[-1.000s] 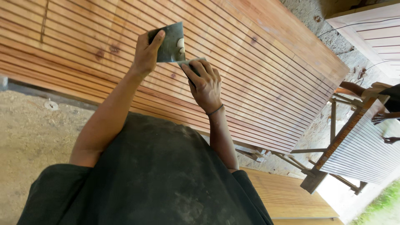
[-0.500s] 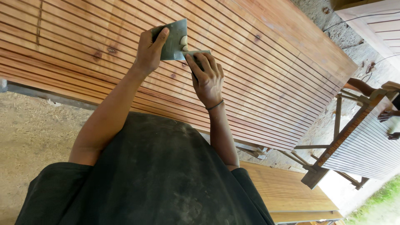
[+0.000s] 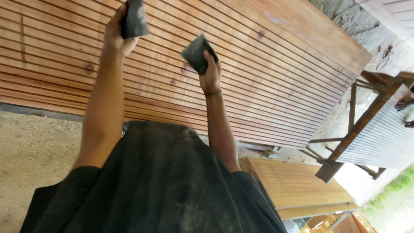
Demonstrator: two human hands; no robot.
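A large slatted wooden panel of orange-brown wood with several knots lies in front of me. My left hand is raised at the upper left and grips a dark flat plate above the panel. My right hand holds a small dark scraper blade near the panel's middle, close to a knot. Whether the blade touches the wood is unclear. My black shirt fills the lower part of the view.
A second slatted panel rests on a wooden stand at the right, with another person's arm near it. A lighter wooden panel lies lower right. Dusty ground is at the left.
My hands were together, the scraper touching the plate with pale filler on it. They have parted: the left went up and left with the plate, the right stayed over the panel.
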